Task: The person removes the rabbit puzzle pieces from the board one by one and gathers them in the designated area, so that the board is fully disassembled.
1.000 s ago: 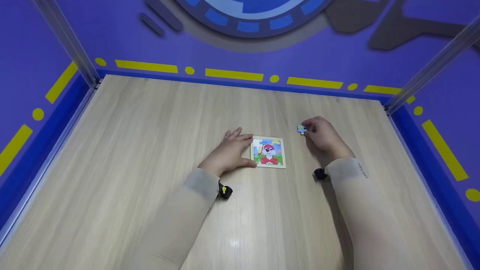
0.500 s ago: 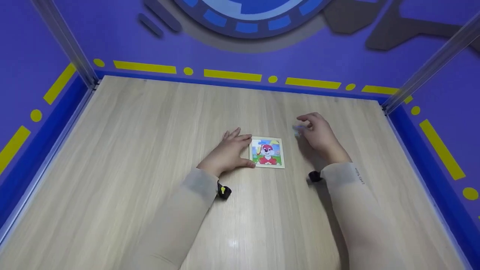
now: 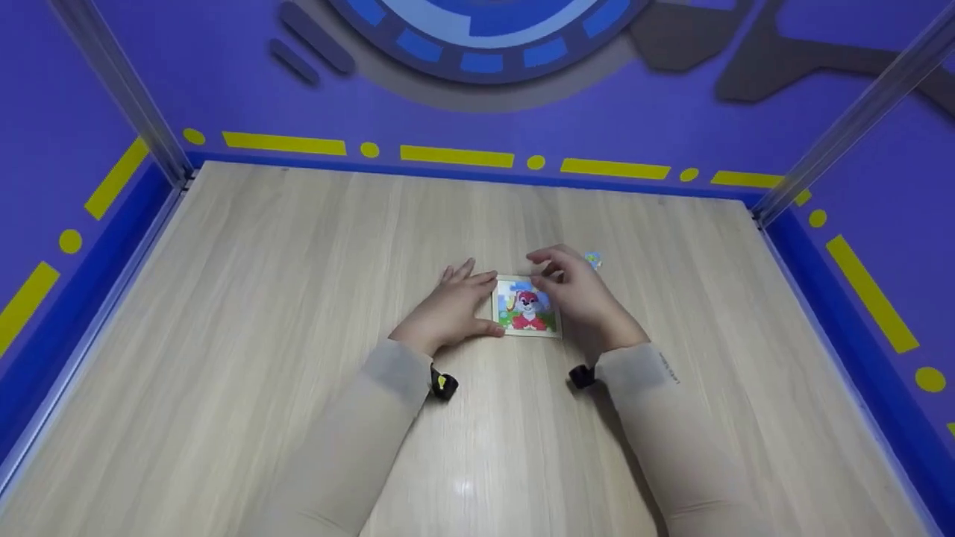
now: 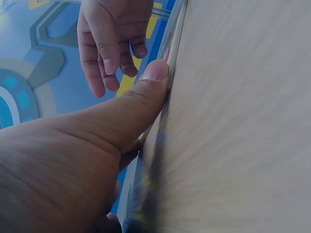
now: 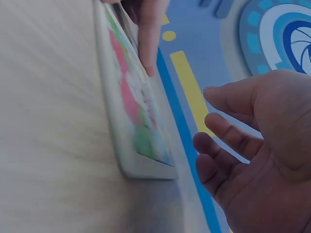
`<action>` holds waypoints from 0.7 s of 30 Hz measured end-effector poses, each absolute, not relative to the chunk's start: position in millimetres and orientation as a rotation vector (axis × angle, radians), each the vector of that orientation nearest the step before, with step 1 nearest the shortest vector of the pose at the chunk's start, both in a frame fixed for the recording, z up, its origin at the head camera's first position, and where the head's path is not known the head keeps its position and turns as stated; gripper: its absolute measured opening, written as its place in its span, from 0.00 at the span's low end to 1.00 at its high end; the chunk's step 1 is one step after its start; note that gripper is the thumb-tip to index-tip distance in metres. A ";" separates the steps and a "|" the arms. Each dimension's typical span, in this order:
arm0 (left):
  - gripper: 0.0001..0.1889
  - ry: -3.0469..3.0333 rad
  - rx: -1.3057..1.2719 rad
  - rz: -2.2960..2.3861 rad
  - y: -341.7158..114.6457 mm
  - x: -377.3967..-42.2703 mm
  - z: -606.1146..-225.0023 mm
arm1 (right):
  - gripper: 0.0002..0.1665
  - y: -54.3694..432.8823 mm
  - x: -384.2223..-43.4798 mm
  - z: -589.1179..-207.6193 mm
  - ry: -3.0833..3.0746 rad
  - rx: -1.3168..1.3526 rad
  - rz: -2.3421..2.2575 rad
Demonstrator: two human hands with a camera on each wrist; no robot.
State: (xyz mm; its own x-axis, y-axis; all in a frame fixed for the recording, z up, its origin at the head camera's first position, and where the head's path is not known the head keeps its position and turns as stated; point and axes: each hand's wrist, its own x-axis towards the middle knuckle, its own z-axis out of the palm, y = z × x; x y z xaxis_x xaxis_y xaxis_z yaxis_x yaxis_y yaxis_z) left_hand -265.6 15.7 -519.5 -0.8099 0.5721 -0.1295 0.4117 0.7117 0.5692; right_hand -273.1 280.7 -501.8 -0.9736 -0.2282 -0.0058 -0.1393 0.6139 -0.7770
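Note:
A small square puzzle [image 3: 530, 322] with a pale wooden frame lies mid-table, showing a red and white cartoon animal. Pale bare patches show at its upper left. My left hand [image 3: 450, 309] rests at its left side with fingers spread, index fingertip at the upper left corner and thumb at the lower left. Over the puzzle's upper right is my right hand [image 3: 578, 294], its thumb and fingers apart with nothing between them in the right wrist view [image 5: 262, 141]. Just behind it on the table lies a loose blue and yellow jigsaw piece [image 3: 593, 259], partly hidden.
The wood-grain table [image 3: 298, 246] is bounded by blue-purple wall panels [image 3: 448, 112] with yellow dashes. Metal posts [image 3: 142, 104] stand at the back corners. Each wrist carries a small black camera, such as the left wrist camera [image 3: 445, 385].
My right hand has let go of the jigsaw piece and moved left, over the puzzle. The piece now lies on the table behind it. My left hand stays at the frame.

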 end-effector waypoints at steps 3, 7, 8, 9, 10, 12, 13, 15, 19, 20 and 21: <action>0.53 2.631 0.791 0.760 14.7 -265.3 -520.2 | 0.23 276.8 -273.3 -507.5 2.706 -0.337 -1.256; 0.52 2.641 0.818 0.744 14.3 -265.9 -519.6 | 0.26 274.6 -273.4 -512.2 2.672 -0.375 -1.152; 0.52 2.640 0.820 0.744 14.8 -265.9 -519.4 | 0.27 274.4 -273.1 -512.9 2.668 -0.391 -1.124; 0.52 2.640 0.820 0.741 15.1 -265.8 -519.2 | 0.27 274.5 -272.9 -513.6 2.669 -0.413 -1.100; 0.52 2.641 0.820 0.738 15.1 -265.5 -518.8 | 0.27 274.3 -272.7 -514.1 2.671 -0.435 -1.082; 0.52 2.641 0.820 0.740 15.1 -265.0 -518.8 | 0.26 274.1 -272.5 -515.7 2.676 -0.469 -1.060; 0.52 2.641 0.818 0.740 14.8 -264.9 -518.6 | 0.24 273.9 -272.5 -517.0 2.680 -0.484 -1.055; 0.52 2.643 0.820 0.735 14.5 -264.2 -517.9 | 0.22 274.2 -272.2 -518.1 2.685 -0.504 -1.052; 0.52 2.649 0.833 0.723 14.3 -263.5 -517.2 | 0.21 273.9 -271.4 -518.5 2.688 -0.503 -1.032; 0.52 2.650 0.838 0.720 14.4 -263.5 -517.4 | 0.22 273.5 -270.9 -518.1 2.684 -0.501 -1.027; 0.52 2.651 0.843 0.717 14.4 -263.4 -517.6 | 0.22 273.1 -270.5 -517.8 2.680 -0.501 -1.024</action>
